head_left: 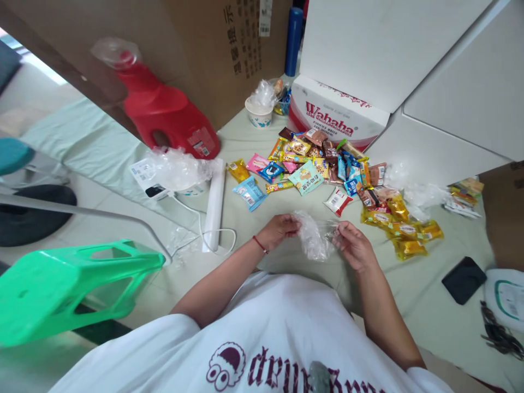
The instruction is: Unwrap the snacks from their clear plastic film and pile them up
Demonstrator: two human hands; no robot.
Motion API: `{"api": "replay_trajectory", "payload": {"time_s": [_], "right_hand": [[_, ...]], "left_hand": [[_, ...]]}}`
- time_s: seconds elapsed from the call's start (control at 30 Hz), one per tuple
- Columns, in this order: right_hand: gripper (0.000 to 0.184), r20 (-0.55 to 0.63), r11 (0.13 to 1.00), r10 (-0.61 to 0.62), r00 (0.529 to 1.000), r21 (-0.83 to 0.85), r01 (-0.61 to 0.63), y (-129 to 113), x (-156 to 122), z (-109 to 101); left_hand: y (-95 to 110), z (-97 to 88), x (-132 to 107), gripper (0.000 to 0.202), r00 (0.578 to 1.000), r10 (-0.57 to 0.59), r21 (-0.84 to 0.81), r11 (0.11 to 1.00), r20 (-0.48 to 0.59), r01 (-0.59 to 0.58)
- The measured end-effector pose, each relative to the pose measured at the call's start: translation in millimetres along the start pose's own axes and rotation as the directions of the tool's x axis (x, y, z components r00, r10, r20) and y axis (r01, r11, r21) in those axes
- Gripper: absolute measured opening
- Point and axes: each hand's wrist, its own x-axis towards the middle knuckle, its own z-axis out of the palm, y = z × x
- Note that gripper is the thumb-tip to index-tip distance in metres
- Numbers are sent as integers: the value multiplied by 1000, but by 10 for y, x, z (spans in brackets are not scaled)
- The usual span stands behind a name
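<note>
A crumpled clear plastic bag (313,238) is stretched between my two hands, just above the near edge of the cloth. My left hand (280,232), with a red cord at the wrist, pinches its left side. On the other side, my right hand (354,244) grips the edge with thumb and fingers, pulling the film taut. Beyond the bag lies a pile of small wrapped snacks (307,177) in many colours. Several yellow-wrapped packets (403,226) sit to the right of it. A red and white packet (338,202) is nearest my hands.
A Wahaha carton (338,114) stands behind the snacks, beside a paper cup (259,113) stuffed with plastic. At left are a red jug (172,109), a white power strip (214,210) with a cable and a green stool (77,278). A black phone-like object (464,280) lies right.
</note>
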Motion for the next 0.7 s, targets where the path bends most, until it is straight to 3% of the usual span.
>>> {"api": "replay_trajectory", "payload": {"time_s": [0.17, 0.27, 0.33, 0.47, 0.6, 0.7], "right_hand": [[34, 37, 992, 62, 997, 103, -66, 94, -82, -121], [31, 45, 981, 12, 999, 195, -21, 159, -121, -115], [29, 46, 968, -15, 999, 252, 3, 173, -138, -107], [27, 95, 953, -4, 995, 301, -25, 184, -180, -30], [28, 167, 963, 3, 986, 266, -48, 189, -229, 102], [26, 57, 956, -90, 994, 285, 70, 152, -227, 68]], "left_hand": [[38, -92, -30, 40, 994, 46, 83, 996, -101, -37], [54, -86, -78, 42, 983, 87, 11, 996, -159, -87], [81, -47, -135, 47, 985, 53, -74, 995, -163, -66], [111, 217, -247, 61, 996, -85, -173, 981, -14, 81], [34, 596, -210, 71, 986, -78, -146, 984, 150, 100], [-43, 681, -114, 61, 997, -53, -133, 989, 50, 59]]}}
